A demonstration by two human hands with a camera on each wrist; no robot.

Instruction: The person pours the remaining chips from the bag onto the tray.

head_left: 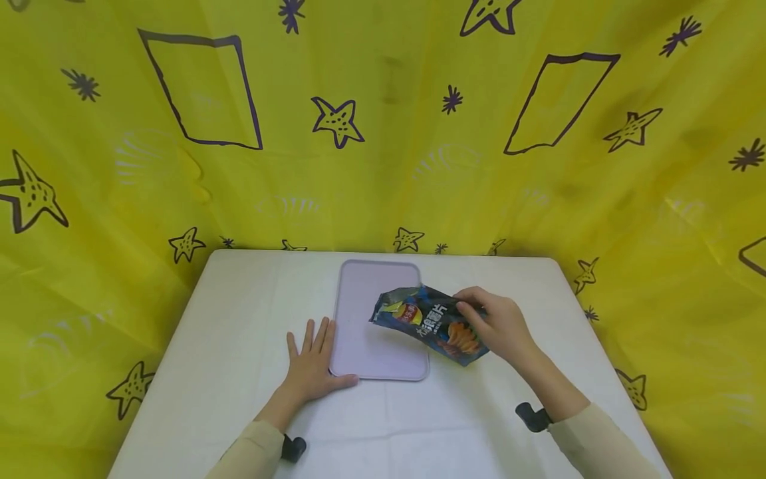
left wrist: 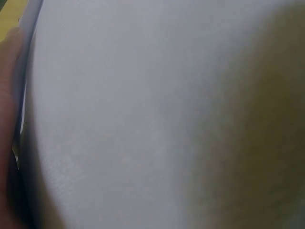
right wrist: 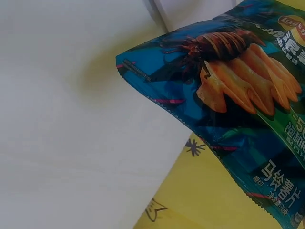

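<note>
Chip bag in R hand, pinched btwn thumb + fingers at upper R edge. Held up over lavender tray: L end above tray, R end past tray's R rim, above white surface. Slanted in head view, L end higher than R, printed face toward head cam. Dark blue/black pkg, red-yellow logo nr L end, white lettering mid, pic of ridged chips nr R end. In R wrist view, crayfish-like pic next to chips, more white lettering lower down, crimped edge along bottom.

L hand flat on surface, fingers spread wide, at tray's near L corner. Index just beside L rim, thumb at the corner; contact w/ rim hard to tell. In L wrist view, just part of same hand at far L; rest mostly pale + blurred.

Tray lying flat, long sides running away from person, rounded corners, raised rim.

Beige sleeves on both arms; black mount at L wrist, similar one at R. Yellow curtain behind surface + along both sides, printed w/ dark-outlined starfish, bursts, 4-sided shapes.
</note>
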